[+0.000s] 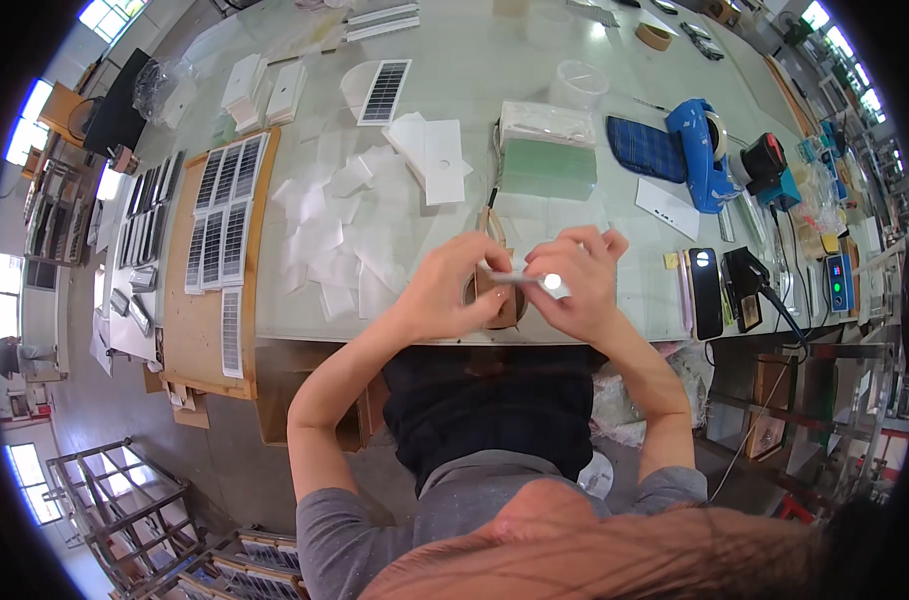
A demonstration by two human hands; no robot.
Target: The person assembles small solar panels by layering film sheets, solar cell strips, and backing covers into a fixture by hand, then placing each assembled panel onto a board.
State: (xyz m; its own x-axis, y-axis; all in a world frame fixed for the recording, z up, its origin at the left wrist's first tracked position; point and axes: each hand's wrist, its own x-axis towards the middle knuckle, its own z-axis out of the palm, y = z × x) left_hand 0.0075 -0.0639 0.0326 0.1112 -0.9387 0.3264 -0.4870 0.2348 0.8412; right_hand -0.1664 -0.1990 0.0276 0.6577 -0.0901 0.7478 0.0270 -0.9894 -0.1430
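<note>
Both hands are raised at the near edge of the pale glass-topped table [535, 230], facing each other. Between them is a thin, flat pale piece [516, 278], seen nearly edge-on, with a bright glint at its right end. My left hand [450, 288] pinches its left end between thumb and fingers. My right hand [583, 285] has closed fingers on the right end. What the piece is cannot be made out. A brown block-like thing [505, 312] lies under the hands, partly hidden. Beyond them stands a green block [549, 168] with a whitish cover on top.
Translucent sheets [340, 235] lie scattered on the left, near white panels [444, 165]. A wooden board [180, 335] carries several small solar panels [212, 245]. To the right are a blue tape dispenser [697, 160], a dark phone [707, 295] and a blue control box [838, 284].
</note>
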